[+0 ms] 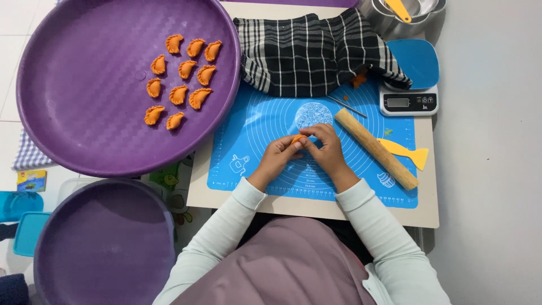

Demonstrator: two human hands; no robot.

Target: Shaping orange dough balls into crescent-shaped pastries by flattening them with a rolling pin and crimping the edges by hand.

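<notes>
Nearest to us lay our mauve lap and pale sleeves, and just beyond them our left hand (278, 156) and right hand (327, 149) met over the blue silicone mat (254, 121), fingertips of both closed on a small orange dough piece (298, 138) held just above the mat. We judged the step to be crimping its edge into a crescent; the next pinch called for a light, even grip so the seam would not tear. Far left, finished orange dumplings (180, 79) sat in rows on the purple tray (68, 113). To the right lay a wooden rolling pin (375, 148), a yellow scraper (405, 152) and a kitchen scale (409, 103).
</notes>
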